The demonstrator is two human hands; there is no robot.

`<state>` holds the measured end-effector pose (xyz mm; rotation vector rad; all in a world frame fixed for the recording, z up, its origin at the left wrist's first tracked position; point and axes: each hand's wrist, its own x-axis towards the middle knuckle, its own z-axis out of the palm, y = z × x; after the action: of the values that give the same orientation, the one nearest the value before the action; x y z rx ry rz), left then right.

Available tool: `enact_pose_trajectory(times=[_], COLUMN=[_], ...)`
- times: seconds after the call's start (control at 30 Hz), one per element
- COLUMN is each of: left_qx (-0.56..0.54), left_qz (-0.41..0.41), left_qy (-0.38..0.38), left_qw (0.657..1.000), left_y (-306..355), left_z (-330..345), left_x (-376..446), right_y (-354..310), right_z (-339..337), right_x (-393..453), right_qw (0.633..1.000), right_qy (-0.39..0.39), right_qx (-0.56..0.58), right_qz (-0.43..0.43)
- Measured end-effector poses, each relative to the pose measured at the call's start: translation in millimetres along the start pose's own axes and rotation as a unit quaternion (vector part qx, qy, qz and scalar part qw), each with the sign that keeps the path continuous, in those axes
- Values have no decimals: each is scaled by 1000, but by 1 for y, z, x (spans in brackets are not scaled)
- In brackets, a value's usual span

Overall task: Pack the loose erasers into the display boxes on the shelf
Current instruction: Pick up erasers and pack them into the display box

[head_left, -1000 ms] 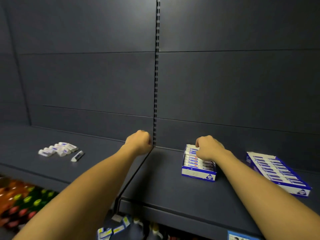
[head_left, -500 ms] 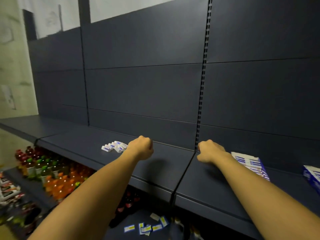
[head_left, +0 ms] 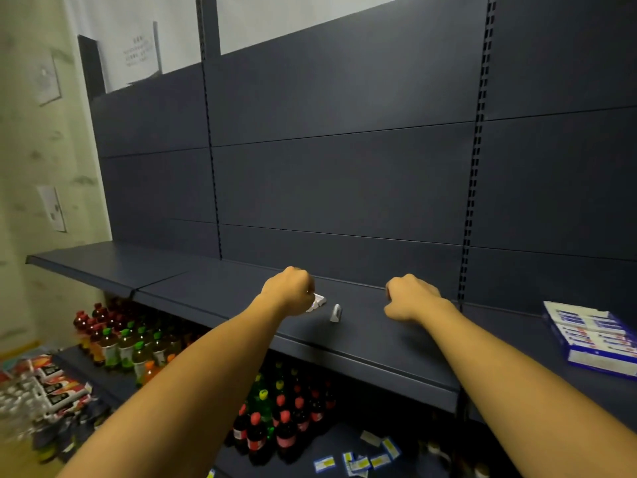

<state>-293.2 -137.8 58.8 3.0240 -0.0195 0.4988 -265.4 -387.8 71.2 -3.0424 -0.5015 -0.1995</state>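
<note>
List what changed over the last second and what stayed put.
The view swung left. The right hand left the display box it was pressing and moved left, fingers curled, holding nothing visible. The left hand reached the loose erasers, now covering most of the pile; whether it grips any is hidden. The single eraser and box stayed on the shelf.

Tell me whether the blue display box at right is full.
Looks full: the blue-and-white cardboard display box shows eraser rows across its visible top; its right end is cut off.

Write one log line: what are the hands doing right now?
left hand: over small white loose erasers, grip hidden | right hand: curled, holding nothing visible | blue-and-white cardboard display box: far right on dark shelf
</note>
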Motion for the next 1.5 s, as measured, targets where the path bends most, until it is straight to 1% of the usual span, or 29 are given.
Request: enact_pose_trajectory(times=[0.23,0.5,0.63,0.8,1.03,1.27,1.33,1.5], left_qx=[-12,-4,4,-19,-46,-26,-14,-6], left_qz=[-8,-11,-1,1,78,190,211,244], left_qy=[-4,-23,-44,-33,-39,-120,-128,-137], left_qw=[1000,1000,999,999,995,974,969,960], left_y=[-54,-96,-113,-134,-142,-143,-148,-159], left_z=[12,43,50,54,71,86,89,98], left_x=[13,60,84,114,152,179,185,196], right_y=[-39,-58,-61,-66,-74,-72,-75,-86], right_z=[18,41,46,43,48,44,44,50], right_x=[23,91,127,160,178,179,179,177], right_qw=[1000,994,989,988,987,985,985,985], right_qy=[-8,-13,-35,-28,-41,-45,-41,-59], right_qx=[-1,102,129,142,142,145,146,128], right_qz=[4,48,59,61,62,81,86,100])
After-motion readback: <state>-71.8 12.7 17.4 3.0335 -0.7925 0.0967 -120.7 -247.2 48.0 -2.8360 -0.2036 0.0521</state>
